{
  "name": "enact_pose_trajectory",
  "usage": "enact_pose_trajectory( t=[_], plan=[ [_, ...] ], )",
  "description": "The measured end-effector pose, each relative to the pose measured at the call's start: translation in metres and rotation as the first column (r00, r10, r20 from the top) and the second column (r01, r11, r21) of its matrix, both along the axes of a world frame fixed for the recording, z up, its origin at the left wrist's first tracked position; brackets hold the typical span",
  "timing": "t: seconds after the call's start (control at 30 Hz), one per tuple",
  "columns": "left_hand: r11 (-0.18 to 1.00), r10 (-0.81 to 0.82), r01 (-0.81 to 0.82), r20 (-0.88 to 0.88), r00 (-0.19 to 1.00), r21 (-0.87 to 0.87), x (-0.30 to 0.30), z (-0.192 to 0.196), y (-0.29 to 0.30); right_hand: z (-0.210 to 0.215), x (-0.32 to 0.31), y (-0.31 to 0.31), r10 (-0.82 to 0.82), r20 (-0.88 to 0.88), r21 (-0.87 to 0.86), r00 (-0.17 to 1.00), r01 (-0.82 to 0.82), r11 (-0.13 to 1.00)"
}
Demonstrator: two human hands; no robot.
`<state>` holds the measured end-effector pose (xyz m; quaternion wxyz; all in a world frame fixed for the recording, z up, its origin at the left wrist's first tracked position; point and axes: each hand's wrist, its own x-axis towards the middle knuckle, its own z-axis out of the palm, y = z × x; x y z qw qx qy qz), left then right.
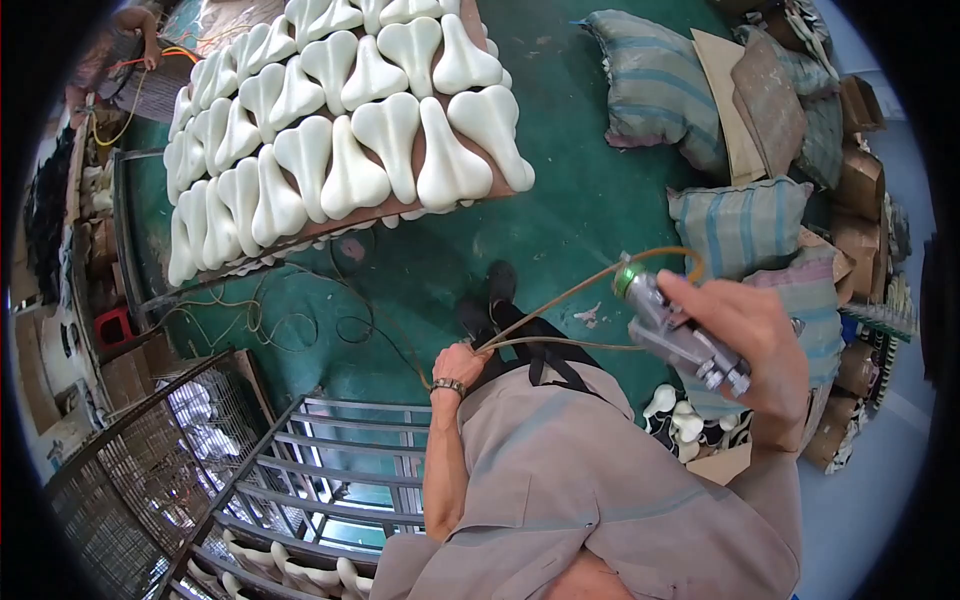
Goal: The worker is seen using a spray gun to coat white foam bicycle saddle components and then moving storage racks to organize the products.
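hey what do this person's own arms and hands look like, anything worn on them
Both hands are bare, no gloves. The left hand has a metal-link wristwatch at the wrist, and the forearm below it is uncovered up to a short, loose greyish-tan shirt sleeve. The right hand shows no watch or ring; its wrist is bare too.

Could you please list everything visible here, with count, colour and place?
spray gun: one, metal grey, held in right hand, centre right
hose: one, tan, from the gun to the left hand
saddle-shaped foam pads: many, white, in rows on a board, upper left
sacks: several, striped blue-grey, right side
cardboard pieces: several, brown, upper right
metal rack: one, grey, lower left
floor: green
another person: one, far upper left
left hand: gripping the hose, wristwatch on wrist
right hand: fingers around the gun
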<state>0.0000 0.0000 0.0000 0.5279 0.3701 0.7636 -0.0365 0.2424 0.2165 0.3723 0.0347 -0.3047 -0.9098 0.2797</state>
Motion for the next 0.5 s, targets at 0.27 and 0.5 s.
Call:
enact_pose_trajectory(
  t=[0.27, 0.5],
  plan=[
    [0.998, -0.057, 0.056, 0.032, 0.998, 0.013, 0.003, -0.012, -0.037, 0.003, -0.018, -0.033, -0.12, -0.047, 0.037, 0.992, 0.122, 0.992],
    [1.0, 0.007, -0.007, 0.011, 1.0, 0.006, 0.0, -0.011, -0.042, 0.007, -0.013, -0.054, 0.017, 0.026, 0.043, 1.0, -0.018, 0.999]
  ],
)
